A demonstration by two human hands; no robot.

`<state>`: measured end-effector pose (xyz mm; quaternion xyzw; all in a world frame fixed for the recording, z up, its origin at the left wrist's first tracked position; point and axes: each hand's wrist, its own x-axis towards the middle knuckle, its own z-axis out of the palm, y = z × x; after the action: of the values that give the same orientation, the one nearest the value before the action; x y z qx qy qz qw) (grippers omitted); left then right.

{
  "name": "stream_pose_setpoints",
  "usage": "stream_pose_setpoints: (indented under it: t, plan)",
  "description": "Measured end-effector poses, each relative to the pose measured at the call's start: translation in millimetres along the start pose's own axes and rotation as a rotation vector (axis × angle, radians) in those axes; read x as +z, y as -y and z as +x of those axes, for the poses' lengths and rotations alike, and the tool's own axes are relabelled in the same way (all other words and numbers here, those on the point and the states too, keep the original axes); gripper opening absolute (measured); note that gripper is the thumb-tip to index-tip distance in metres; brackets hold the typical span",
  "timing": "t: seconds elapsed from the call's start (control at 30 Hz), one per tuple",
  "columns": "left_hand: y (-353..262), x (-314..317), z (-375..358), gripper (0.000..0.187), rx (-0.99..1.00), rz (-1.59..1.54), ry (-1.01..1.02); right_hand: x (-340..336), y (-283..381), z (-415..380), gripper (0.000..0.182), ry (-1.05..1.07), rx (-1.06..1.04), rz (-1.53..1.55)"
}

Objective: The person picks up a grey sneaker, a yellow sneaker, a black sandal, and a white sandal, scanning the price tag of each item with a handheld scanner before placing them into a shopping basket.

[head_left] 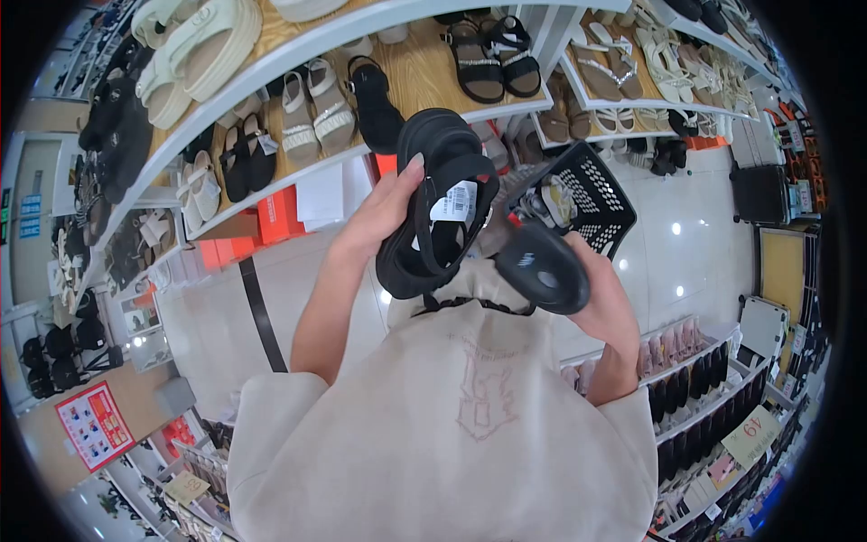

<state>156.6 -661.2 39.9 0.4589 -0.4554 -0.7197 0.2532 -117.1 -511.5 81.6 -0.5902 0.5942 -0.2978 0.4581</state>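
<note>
A chunky black strap sandal (433,203) is raised in front of the shelves, with my left hand (386,206) closed around its side. Tucked among its straps is a white printed label (454,201), facing up toward me. My right hand (596,287) grips a rounded black handheld barcode scanner (542,269) by its rear part. The scanner is just right of the sandal and apart from it; my right fingers are partly hidden behind it. Beyond the scanner sits a black perforated basket (601,200) with pale items inside that I cannot make out.
Sandals line a curved wooden shelf (420,77) ahead, including a black pair (492,59) and a beige pair (318,107). Orange boxes (275,217) are beneath it. More footwear hangs on a rack (691,379) at lower right. The tiled floor (673,217) is shiny.
</note>
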Motion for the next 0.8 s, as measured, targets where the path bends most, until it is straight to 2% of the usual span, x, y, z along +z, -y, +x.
stream_pose_setpoints:
  t: [0.03, 0.1, 0.13, 0.37, 0.5, 0.57, 0.67, 0.8]
  plan:
    - [4, -3, -2, 0.059, 0.028, 0.133, 0.086, 0, 3, 1, 0.041, 0.008, 0.014, 0.002]
    - [10, -7, -5, 0.061, -0.019, 0.056, 0.08, 7, 13, 6, 0.033, 0.012, -0.124, -0.059]
    - [13, -8, -5, 0.062, -0.05, 0.085, 0.073, 12, 13, 8, 0.027, -0.055, -0.181, -0.084]
    - [22, -7, -16, 0.061, -0.071, 0.177, 0.069, 21, 14, 9, 0.028, -0.097, -0.261, -0.085]
    - [25, -5, -18, 0.062, -0.053, 0.167, 0.064, 21, 12, 10, 0.027, -0.085, -0.282, -0.201]
    - [17, -3, -20, 0.062, -0.159, 0.242, 0.073, 19, 11, 8, 0.027, -0.074, -0.28, -0.237]
    - [40, -7, -11, 0.061, -0.126, 0.176, 0.066, 14, 11, 6, 0.028, -0.082, -0.334, -0.29]
    - [20, 1, -19, 0.059, -0.175, 0.212, 0.045, 11, 13, 4, 0.029, -0.094, -0.324, -0.343]
